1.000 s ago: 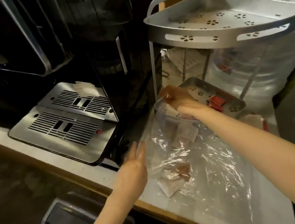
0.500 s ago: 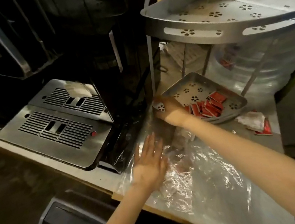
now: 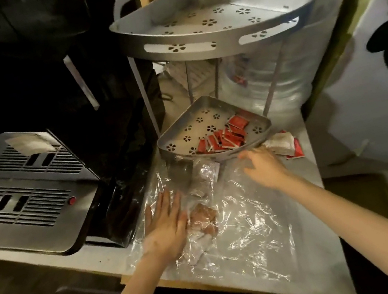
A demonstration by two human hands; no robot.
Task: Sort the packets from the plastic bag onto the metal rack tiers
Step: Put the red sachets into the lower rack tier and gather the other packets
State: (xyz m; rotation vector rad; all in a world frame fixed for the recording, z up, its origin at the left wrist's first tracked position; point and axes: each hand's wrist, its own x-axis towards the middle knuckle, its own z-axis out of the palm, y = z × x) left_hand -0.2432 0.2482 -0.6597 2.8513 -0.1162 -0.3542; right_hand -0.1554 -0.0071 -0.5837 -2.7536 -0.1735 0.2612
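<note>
Nearest the camera, the left hand [image 3: 166, 225] lies flat and open on the bag [image 3: 240, 226], fingers spread, pinning the clear film to the surface [image 3: 318, 254]; it grips nothing. Just beside its fingertips a clump of brownish packets [image 3: 204, 219] sits inside the bag, with paler ones higher up under the film [image 3: 205, 173]. Further on, the right hand [image 3: 264, 168] hovers open over the bag's far edge, fingers loosely curled and empty, near the front rim of the lower tier [image 3: 215, 154]. That tier holds a heap of red packets [image 3: 224, 136] crowded toward its right side. A few loose packets [image 3: 283, 145] lie on the surface just right of it. Beyond, the top tier [image 3: 217, 36] looks bare. The risks lie mostly in the bag — the film is slack and crinkled, so a pull by the right hand could drag the whole bag and scatter packets off the near edge if the left hand's press slips. Packets seen through glare are hard to tell apart, so a brown one could land among the red. The heap also sits close to the shallow rim — a careless drop might tip some over.
</note>
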